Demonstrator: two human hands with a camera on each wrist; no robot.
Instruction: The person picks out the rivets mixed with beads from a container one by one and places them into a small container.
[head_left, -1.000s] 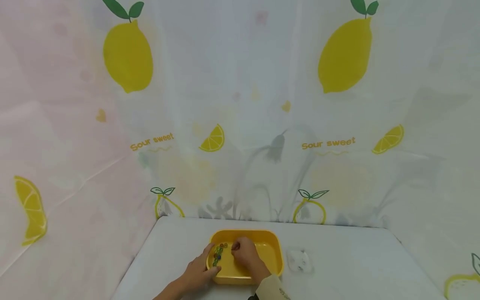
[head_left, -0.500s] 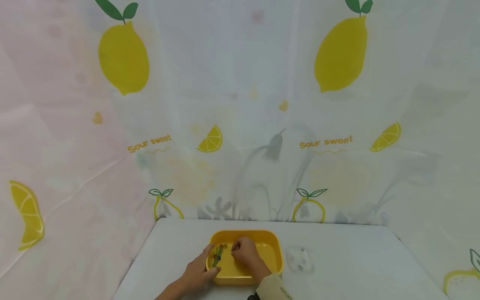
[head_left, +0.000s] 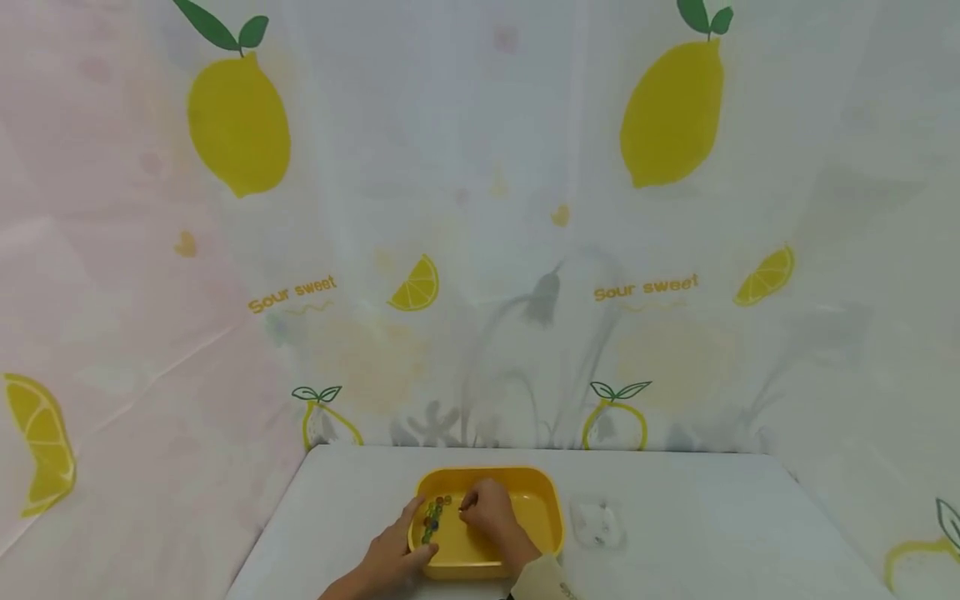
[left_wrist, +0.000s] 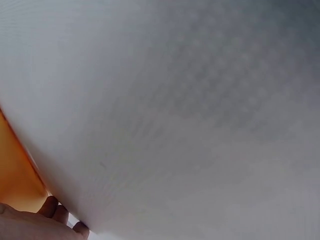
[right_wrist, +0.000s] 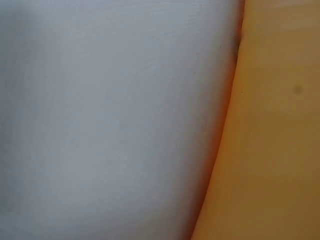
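In the head view, a yellow plastic tray point(head_left: 534, 500) stands on the white table. Several coloured glass marbles point(head_left: 432, 523) lie close together along its left side, green, blue and reddish ones among them. My left hand point(head_left: 390, 553) holds the tray's left end, thumb at the front and fingers along the outer wall. Over the tray's middle is my right hand point(head_left: 489, 510), fingers curled and tips pinched together low inside. A small dark thing shows at those tips, apparently a marble, mostly hidden. The left wrist view catches some fingers point(left_wrist: 61, 214) beside the tray's orange-looking wall point(left_wrist: 17, 175).
A clear plastic box or bag point(head_left: 597, 523) lies on the white table point(head_left: 697, 517) right of the tray, its contents too small to make out. Behind the table hangs a curtain point(head_left: 480, 350) printed with lemons. The right wrist view shows only tabletop and tray wall point(right_wrist: 270, 130).
The head view has shifted slightly, so the scene sits a little lower and farther left. Both hands stay at nearly the same places on and over the tray.
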